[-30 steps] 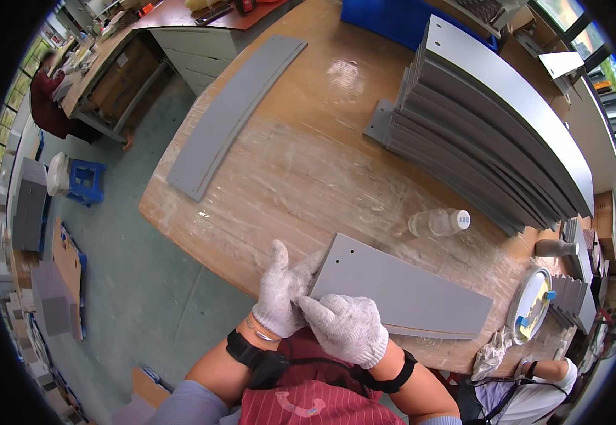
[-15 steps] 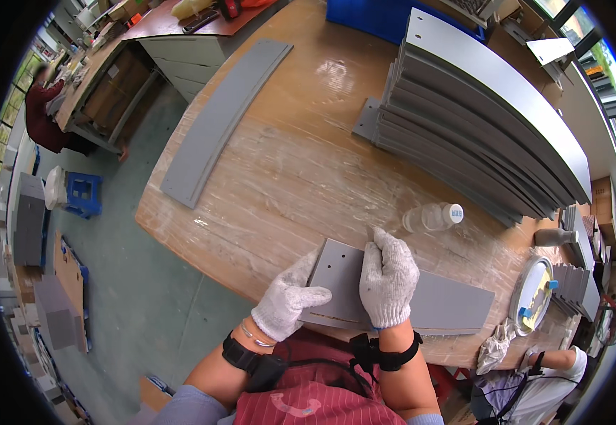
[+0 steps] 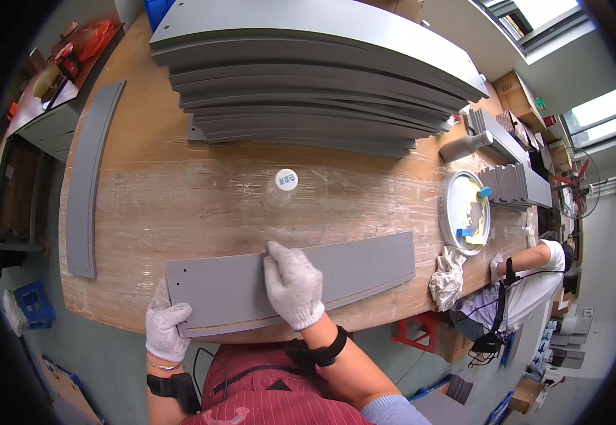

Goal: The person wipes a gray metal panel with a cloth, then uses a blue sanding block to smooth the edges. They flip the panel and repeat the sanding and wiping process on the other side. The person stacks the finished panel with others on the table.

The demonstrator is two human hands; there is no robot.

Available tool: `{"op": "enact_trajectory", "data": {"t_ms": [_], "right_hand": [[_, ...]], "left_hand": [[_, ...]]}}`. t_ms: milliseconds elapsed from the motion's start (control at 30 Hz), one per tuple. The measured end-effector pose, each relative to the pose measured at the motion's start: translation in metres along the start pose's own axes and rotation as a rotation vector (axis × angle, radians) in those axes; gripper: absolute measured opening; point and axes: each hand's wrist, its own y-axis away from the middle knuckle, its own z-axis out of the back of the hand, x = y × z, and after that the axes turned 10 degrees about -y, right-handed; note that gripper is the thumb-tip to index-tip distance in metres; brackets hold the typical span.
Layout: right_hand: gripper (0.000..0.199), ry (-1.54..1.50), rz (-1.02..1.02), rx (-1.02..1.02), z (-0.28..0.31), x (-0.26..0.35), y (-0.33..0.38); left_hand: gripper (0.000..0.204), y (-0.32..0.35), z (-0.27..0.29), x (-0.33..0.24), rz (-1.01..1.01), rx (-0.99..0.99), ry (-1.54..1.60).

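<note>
Panel [image 3: 364, 268] of grey board lies along the near edge of the tabletop [image 3: 201, 202], its left end pinched in the grip of the left hand [image 3: 165, 324]. A second ago both gloved hands met there; now the right hand [image 3: 294, 285] sits midway along, fingers curled; whether its grip pinches anything, I cannot tell. The view has swung rightward, the bottle [image 3: 279, 193] standing beyond that hand.

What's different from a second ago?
On the gray panel, the right hand has moved from the near left corner to the far edge, nearer the middle. The view has swung right. The left hand stays at the left end; bottle and panel stack look unmoved.
</note>
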Motion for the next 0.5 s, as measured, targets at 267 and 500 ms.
{"op": "enact_trajectory", "data": {"t_ms": [267,500], "right_hand": [[0.021,0.278,-0.179,-0.116,0.057,-0.097,0.006],[0.019,0.655,-0.482,-0.418,0.225,-0.265,0.026]], "left_hand": [[0.079,-0.026,0.002,0.015,-0.023,-0.012,-0.097],[0.071,-0.048,0.018,0.037,0.007,-0.004,-0.14]]}}
